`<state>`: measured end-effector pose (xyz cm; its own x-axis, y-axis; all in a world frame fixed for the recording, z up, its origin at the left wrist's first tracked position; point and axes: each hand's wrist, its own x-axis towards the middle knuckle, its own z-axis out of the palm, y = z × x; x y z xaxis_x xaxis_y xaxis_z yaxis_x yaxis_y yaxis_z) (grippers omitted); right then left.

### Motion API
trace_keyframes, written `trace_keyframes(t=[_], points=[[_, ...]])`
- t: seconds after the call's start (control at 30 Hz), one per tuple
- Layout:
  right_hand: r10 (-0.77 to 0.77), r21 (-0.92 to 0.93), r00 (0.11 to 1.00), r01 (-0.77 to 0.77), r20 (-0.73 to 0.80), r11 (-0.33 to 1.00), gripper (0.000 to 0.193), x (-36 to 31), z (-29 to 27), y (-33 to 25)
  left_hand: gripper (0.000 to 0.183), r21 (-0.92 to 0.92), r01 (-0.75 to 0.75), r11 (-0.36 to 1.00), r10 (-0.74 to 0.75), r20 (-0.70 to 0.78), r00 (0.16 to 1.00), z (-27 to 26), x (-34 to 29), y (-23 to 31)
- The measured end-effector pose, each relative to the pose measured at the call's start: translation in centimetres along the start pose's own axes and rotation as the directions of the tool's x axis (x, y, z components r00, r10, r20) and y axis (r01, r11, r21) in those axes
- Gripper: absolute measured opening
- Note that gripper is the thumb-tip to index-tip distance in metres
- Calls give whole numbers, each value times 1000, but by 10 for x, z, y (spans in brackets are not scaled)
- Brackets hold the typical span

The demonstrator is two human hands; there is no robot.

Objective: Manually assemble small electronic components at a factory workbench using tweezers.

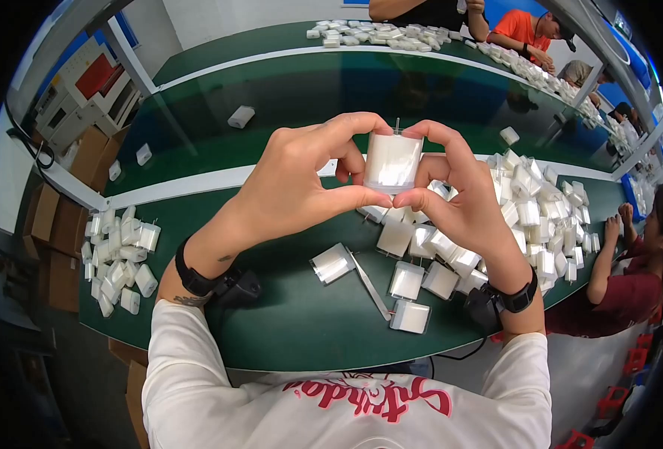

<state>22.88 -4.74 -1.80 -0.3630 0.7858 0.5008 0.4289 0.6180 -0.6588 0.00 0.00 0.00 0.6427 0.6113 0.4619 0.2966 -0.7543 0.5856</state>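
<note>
My left hand and right hand pinch white boxy plastic charger edgewise, likely keeping its front clear; white charger pile right of it.

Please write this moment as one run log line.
left hand: holds white block | right hand: holds same block | slim pale tool: on green bench | larger block pile: right | smaller block pile: left
</note>
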Motion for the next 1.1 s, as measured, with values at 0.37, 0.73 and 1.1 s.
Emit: trace_keyframes(t=[0.37,0.73,1.1], points=[[-301,-131,930,278,-213,952,57,9,-4,5,63,78,-335,939,344,-212,915,5,7,-8],[-211,-217,952,163,-223,963,59,11,-2,1,58,86,-172,981,186,-188,965,-1,12,-16],[-449,-300,785,346,-426,889,58,-30,-73,-51,83,238,-409,881,453,-672,586,-52,-12,-4]])
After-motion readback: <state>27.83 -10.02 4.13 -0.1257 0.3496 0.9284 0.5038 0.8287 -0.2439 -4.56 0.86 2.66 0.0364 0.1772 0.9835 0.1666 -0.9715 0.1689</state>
